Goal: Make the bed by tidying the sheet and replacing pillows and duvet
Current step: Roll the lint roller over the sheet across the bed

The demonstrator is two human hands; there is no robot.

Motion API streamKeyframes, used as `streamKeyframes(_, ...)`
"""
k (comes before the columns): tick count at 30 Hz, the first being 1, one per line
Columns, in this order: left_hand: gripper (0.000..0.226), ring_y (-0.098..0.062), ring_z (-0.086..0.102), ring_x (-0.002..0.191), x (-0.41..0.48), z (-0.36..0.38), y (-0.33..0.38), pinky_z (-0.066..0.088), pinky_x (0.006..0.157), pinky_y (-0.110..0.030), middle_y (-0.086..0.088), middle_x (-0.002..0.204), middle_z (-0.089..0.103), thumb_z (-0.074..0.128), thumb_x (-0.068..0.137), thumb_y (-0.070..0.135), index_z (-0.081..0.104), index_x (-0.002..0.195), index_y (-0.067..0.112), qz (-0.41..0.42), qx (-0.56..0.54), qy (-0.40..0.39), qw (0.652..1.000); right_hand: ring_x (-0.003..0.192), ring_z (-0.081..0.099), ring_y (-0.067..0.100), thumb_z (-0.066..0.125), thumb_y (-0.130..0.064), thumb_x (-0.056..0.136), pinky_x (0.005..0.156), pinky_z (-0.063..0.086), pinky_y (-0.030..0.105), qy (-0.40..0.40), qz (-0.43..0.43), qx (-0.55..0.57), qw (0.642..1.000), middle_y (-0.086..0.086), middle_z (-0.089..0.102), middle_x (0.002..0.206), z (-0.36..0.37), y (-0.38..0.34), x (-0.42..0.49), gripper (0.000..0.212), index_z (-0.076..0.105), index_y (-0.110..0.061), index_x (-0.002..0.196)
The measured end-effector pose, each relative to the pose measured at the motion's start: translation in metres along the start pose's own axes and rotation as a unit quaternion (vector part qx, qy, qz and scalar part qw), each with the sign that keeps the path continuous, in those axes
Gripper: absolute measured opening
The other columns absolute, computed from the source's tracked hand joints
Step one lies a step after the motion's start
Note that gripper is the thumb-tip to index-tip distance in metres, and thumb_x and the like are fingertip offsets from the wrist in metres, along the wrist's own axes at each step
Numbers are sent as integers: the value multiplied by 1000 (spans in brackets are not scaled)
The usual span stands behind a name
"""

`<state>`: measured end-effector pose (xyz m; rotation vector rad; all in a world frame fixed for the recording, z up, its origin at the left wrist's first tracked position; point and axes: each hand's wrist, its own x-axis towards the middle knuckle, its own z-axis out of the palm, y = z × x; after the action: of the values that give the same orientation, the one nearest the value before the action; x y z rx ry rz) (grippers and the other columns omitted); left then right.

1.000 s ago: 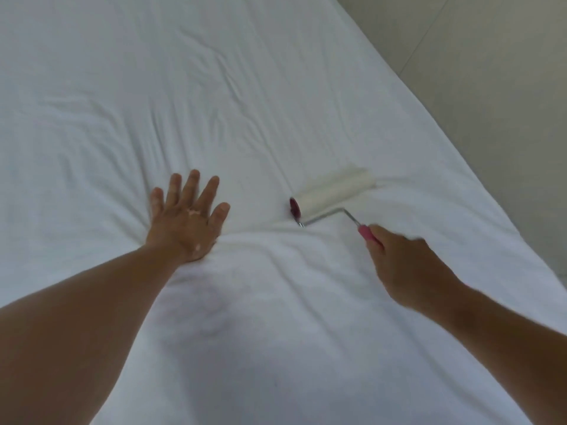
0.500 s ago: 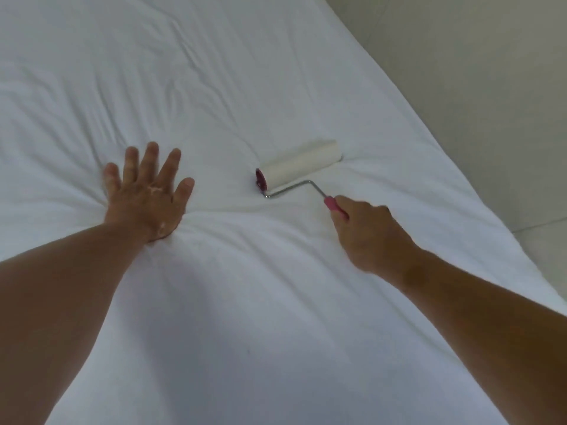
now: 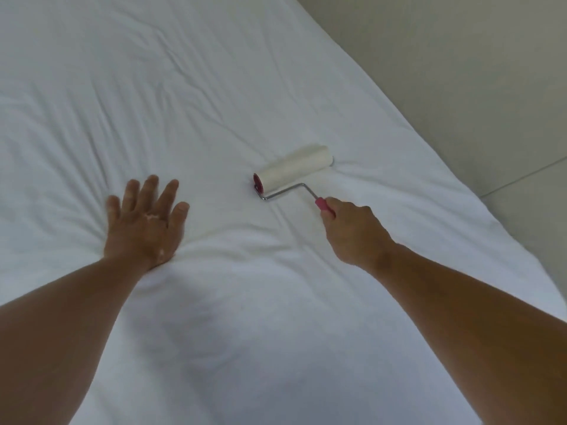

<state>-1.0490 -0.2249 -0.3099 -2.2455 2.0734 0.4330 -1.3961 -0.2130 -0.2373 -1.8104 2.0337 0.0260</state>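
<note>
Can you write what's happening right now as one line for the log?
step: tidying sheet | left hand: flat on sheet | right hand: grips lint roller handle | lint roller: on sheet

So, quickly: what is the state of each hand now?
Left hand: open, pressing flat on the sheet.
Right hand: closed, holding the lint roller.

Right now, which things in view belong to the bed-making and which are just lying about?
Part of the job: sheet; lint roller, gripped by the right hand; left hand, flat on the sheet.
Just there: floor beside the bed.
</note>
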Motion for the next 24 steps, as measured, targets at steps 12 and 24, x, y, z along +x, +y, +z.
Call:
streamKeyframes(12, 64, -25, -8, 155, -41, 27, -7, -6, 120, -59, 3, 170, -4, 4, 100, 61, 0, 160, 39, -28, 32, 40, 998, 71, 66, 27, 17, -64, 96, 66, 56, 41, -3, 34, -23, 999, -1, 68, 77, 4, 75, -127, 46, 47, -41, 123)
streamKeyframes(24, 64, -33, 7, 154, -37, 36, -8, 5, 120, -65, -5, 168, 12, 12, 100, 61, 17, 158, 34, -14, -7, 77, 997, 51, 62, 2, -2, -71, 75, 48, 44, 12, -116, 107, -38, 987, -8, 64, 72, 5, 116, -233, 86, 26, -46, 153)
